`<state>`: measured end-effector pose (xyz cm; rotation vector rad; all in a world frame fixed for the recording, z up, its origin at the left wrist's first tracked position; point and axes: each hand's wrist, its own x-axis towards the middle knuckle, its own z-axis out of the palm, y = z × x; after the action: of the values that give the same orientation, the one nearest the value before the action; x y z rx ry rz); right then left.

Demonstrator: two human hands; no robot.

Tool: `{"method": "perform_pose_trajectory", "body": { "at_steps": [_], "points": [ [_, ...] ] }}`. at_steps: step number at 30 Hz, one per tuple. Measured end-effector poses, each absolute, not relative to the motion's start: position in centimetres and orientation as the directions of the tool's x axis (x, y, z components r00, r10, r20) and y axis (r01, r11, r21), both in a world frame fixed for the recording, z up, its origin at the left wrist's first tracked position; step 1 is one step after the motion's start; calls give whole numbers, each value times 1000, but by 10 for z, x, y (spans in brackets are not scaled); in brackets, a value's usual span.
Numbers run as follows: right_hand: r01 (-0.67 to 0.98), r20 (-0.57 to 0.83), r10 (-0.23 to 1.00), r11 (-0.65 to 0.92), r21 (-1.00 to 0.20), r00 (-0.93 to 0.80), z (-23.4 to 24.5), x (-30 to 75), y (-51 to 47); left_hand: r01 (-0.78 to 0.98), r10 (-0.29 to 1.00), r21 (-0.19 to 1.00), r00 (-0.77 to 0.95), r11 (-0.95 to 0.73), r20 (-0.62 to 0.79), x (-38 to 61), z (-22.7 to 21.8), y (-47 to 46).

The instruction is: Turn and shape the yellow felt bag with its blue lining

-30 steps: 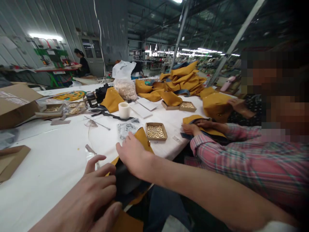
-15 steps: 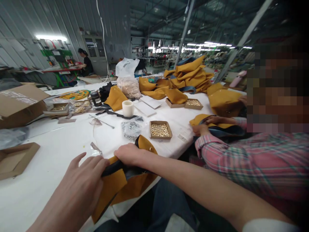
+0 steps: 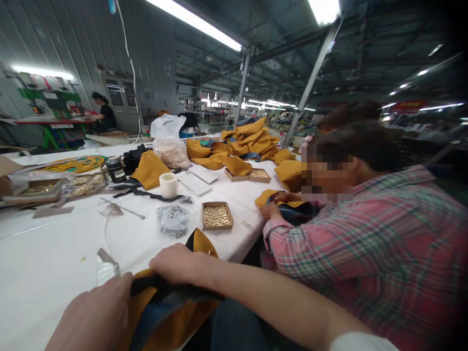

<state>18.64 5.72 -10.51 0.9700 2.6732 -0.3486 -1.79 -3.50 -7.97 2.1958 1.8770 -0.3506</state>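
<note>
Below me at the table's front edge is a mustard-yellow fabric piece (image 3: 164, 321) with a dark blue and black inner side. My right hand (image 3: 175, 263) grips its upper edge, with the fingers partly hidden behind the wrist and cloth. On the near left side, my left hand (image 3: 98, 309) is closed on the same piece's edge. A yellow corner (image 3: 202, 243) with a small shiny metal stud pokes up beyond my right wrist. Just past my hands lie a clear bag of silver metal parts (image 3: 172, 219) and a small cardboard box of gold-coloured fittings (image 3: 217, 215).
At my right a person in a plaid shirt (image 3: 351, 234) handles a similar yellow piece (image 3: 268, 197). A tape roll (image 3: 168, 185), white cards (image 3: 199, 181), a jar (image 3: 115, 169) and a pile of yellow fabric (image 3: 252, 139) stand farther back on the white table (image 3: 47, 263).
My view has turned right and up. My left hand, its fingers spread over the fabric before, is now closed on its edge. More of the blue inner side shows.
</note>
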Motion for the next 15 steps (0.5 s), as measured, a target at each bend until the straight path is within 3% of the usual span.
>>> {"method": "perform_pose_trajectory", "body": {
  "at_steps": [3, 7, 9, 11, 13, 15],
  "points": [
    [663, -266, 618, 736, -135, -740, -104, 191, 50, 977, 923, -80, 159, -199, -349, -5, -71, -23],
    [631, -128, 618, 759, -160, -776, -90, 203, 37, 973, 911, -36, 201, -229, -359, 6, -78, -19],
    [552, -64, 559, 782, -290, -826, -71, 218, 37, 979, 915, 24, 196, -201, -353, 5, -85, -23],
    [433, 40, 534, 725, -537, -844, -48, 242, 46, 984, 924, 88, 177, -156, -339, -1, -92, -27],
    [342, 139, 635, 573, -745, -760, -27, 270, 65, 979, 928, 165, 166, -116, -334, -6, -96, -30],
    [468, 151, 850, 416, -780, -504, -17, 300, 90, 961, 933, 265, 170, -85, -318, -9, -98, -30]
  ]
}}
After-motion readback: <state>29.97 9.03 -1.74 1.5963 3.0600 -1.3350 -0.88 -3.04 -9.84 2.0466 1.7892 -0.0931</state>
